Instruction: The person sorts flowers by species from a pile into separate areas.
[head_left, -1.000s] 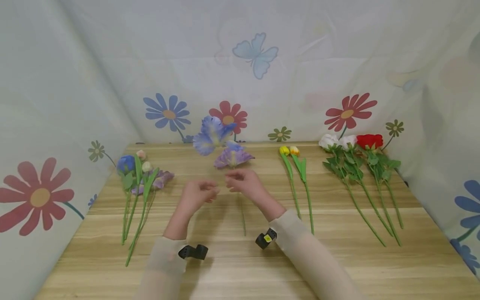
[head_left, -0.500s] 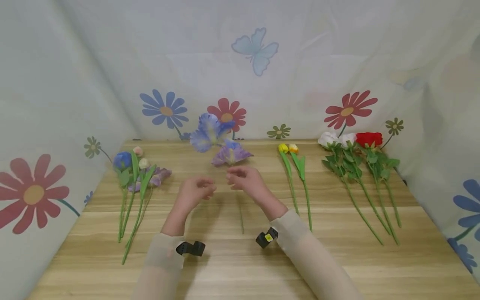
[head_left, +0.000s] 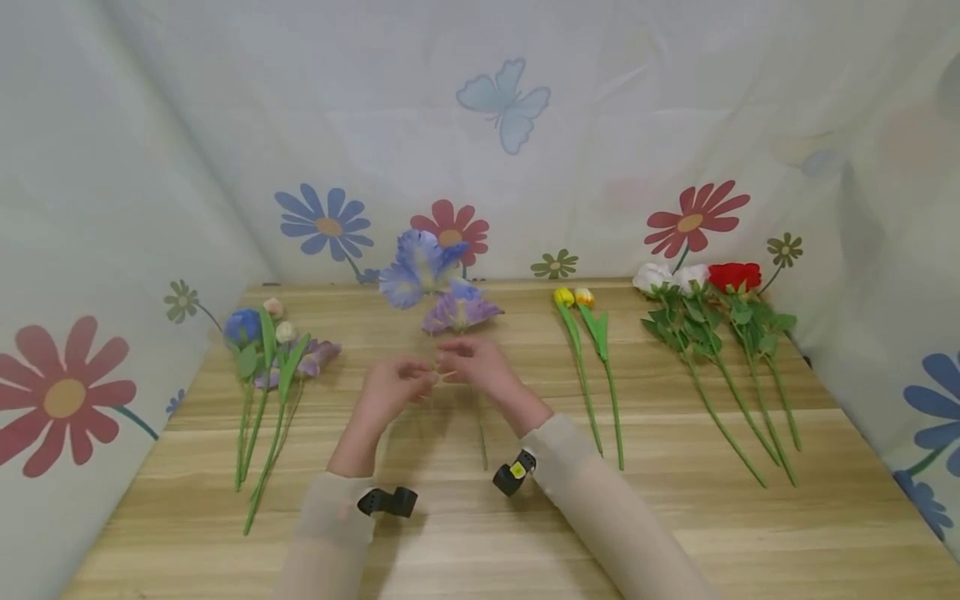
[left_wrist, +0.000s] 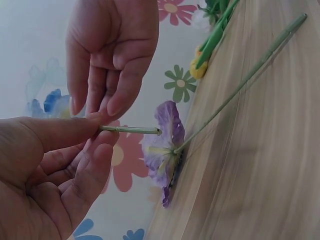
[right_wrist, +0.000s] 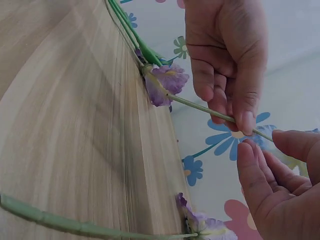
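A blue fabric flower (head_left: 420, 267) stands raised over the middle of the wooden table (head_left: 480, 517). My left hand (head_left: 427, 379) pinches its thin green stem (left_wrist: 130, 130) between thumb and forefinger, and the bare stem end sticks out past the pinch. My right hand (head_left: 446, 364) has come against the left, its fairly straight fingertips (left_wrist: 112, 106) touching at the stem beside my left thumb. A purple flower (head_left: 459, 310) lies flat on the table just beyond both hands, its stem (left_wrist: 240, 85) running back toward me.
A bunch of blue, purple and pale flowers (head_left: 270, 350) lies at the left. Two yellow tulips (head_left: 588, 333) lie right of the hands, white and red roses (head_left: 705, 317) farther right. Flower-printed cloth (head_left: 495, 108) walls in the table's back and sides.
My hands were a little apart and have closed together; the right hand moved left until its fingertips met the left hand at the stem. The flowers on the table have not moved.
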